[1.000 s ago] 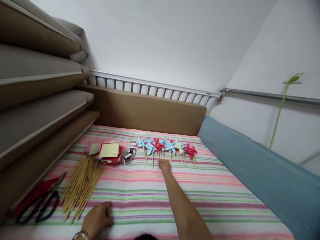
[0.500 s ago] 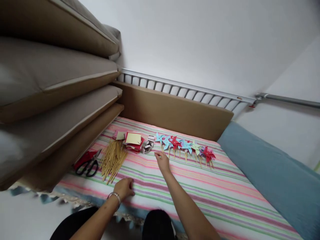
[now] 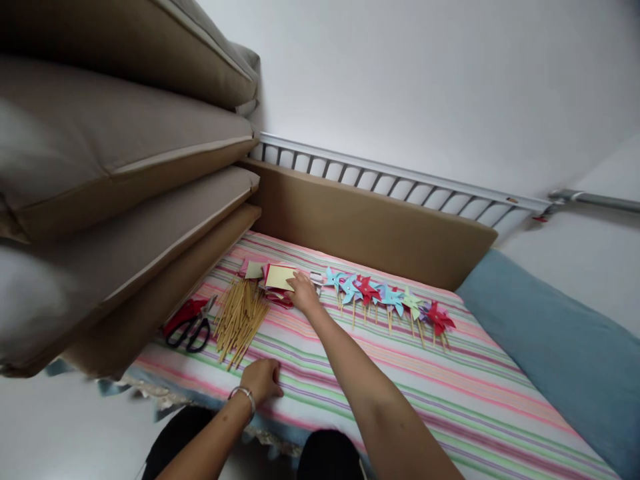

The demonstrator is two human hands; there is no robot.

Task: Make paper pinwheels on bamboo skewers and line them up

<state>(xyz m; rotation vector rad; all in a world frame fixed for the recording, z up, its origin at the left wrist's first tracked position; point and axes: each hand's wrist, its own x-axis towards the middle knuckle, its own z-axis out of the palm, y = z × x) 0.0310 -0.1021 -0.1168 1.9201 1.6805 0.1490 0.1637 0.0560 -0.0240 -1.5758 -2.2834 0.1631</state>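
My right hand [image 3: 303,292] reaches over the right edge of a stack of coloured paper squares [image 3: 279,276], fingers apart and fingertips touching the pale yellow top sheet. Whether it grips a sheet does not show. My left hand [image 3: 265,379], with a bracelet at the wrist, rests on the striped cloth near the front edge. Its fingers are curled in and nothing shows in them. Thin wooden sticks [image 3: 241,320] lie in a loose pile beyond it. A small white-and-grey box [image 3: 316,278] is partly hidden behind my right hand.
Finished paper pinwheels [image 3: 367,291] on sticks lie in a row to the right. Black-handled scissors [image 3: 193,330] lie on a red item [image 3: 183,313] at left. Stacked cushions [image 3: 150,213] rise on the left. A brown panel [image 3: 370,223] and a radiator [image 3: 390,180] stand behind.
My right hand has moved left and away from me, from beside the small box to the paper stack. My left hand keeps its place on the cloth. The view has shifted slightly.
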